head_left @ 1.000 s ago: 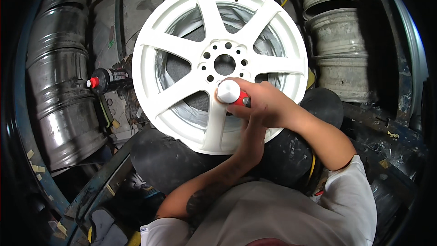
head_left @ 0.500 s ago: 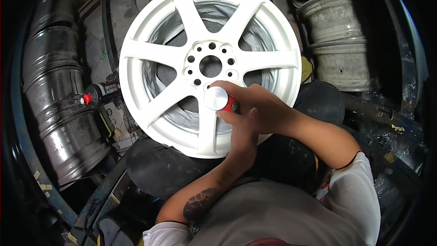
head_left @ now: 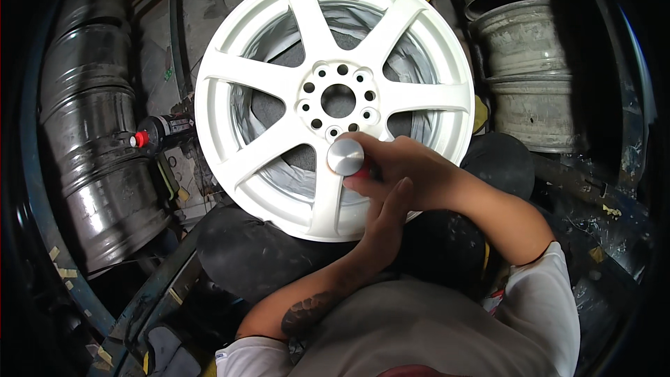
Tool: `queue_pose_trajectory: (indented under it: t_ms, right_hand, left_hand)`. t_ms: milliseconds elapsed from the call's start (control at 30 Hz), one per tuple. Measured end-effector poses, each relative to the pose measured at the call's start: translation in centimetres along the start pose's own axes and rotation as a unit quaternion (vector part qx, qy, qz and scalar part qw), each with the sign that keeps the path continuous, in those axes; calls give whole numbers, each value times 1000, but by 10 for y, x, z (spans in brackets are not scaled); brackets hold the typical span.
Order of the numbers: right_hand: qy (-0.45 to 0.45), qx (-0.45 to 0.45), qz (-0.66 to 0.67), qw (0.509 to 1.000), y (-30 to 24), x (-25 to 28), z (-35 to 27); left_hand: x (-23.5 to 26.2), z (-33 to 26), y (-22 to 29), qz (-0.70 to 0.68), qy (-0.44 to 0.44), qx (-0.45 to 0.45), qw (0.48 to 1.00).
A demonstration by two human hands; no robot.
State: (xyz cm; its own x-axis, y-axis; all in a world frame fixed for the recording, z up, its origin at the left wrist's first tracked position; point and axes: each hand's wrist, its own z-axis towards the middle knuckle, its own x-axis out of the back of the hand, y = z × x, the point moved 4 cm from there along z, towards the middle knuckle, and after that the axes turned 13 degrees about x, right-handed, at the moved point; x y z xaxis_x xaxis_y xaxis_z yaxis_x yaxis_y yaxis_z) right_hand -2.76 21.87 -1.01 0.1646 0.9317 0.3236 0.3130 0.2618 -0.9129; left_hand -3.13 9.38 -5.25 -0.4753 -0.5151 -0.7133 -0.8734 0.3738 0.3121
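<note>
A white multi-spoke wheel rim (head_left: 333, 192) rests tilted against my knees, its hub holes facing me. My right hand (head_left: 415, 174) is closed around a small red tool with a round, flat silver end (head_left: 346, 158). The tool is over the lower spoke, just below the hub holes; its far end is hidden, so I cannot tell whether it touches the rim. My left hand (head_left: 384, 234) is up against the underside of my right hand, thumb raised along it. The left fingers are hidden behind the right hand.
Stacked bare metal rims (head_left: 105, 202) stand on the left, and more dull, scuffed rims (head_left: 530, 108) on the right. A black bottle with a red cap (head_left: 162, 131) is left of the white rim. Dark metal frame bars (head_left: 164, 279) run beside my legs.
The white rim, both hands and the tool sit slightly farther right in view, along with the surroundings. The silver end has tipped to face up more, hiding more of the red body.
</note>
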Motion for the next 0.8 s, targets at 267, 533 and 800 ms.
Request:
queue_pose_trajectory:
  t_ms: [267,533,800]
  right_hand:
    - [11,2,6,1000,-1,2,2]
    - [18,25,-18,999,5,-2,1]
    - [24,-16,-52,998,3,6,2]
  left_hand:
    - [-7,-4,11,59,-13,-19,998]
    - [-5,-2,9,20,10,49,999]
    - [-14,-1,24,-20,11,90,996]
